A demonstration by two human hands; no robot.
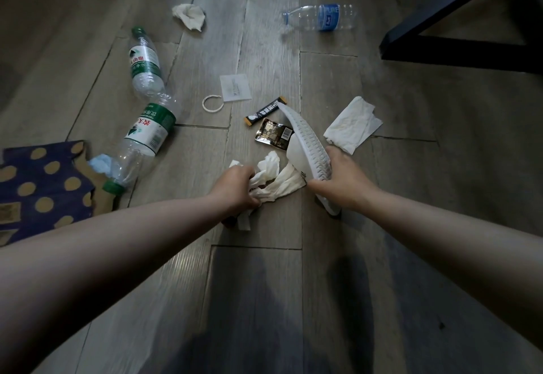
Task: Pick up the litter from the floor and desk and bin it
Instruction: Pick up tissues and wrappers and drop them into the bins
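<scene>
My left hand grips a bunch of crumpled white tissues just above the wooden floor. My right hand holds a white slipper by its ribbed sole, tilted with the toe pointing away. Behind the slipper lie a black sachet and a brown foil wrapper. A flattened white tissue lies right of the slipper. Two green-labelled plastic bottles lie at the left. A blue-labelled bottle and a crumpled tissue lie further away.
A white tag with a loop lies on the floor. A dark blue spotted paper bag lies at the left with a pale blue scrap beside it. A black furniture leg crosses the top right.
</scene>
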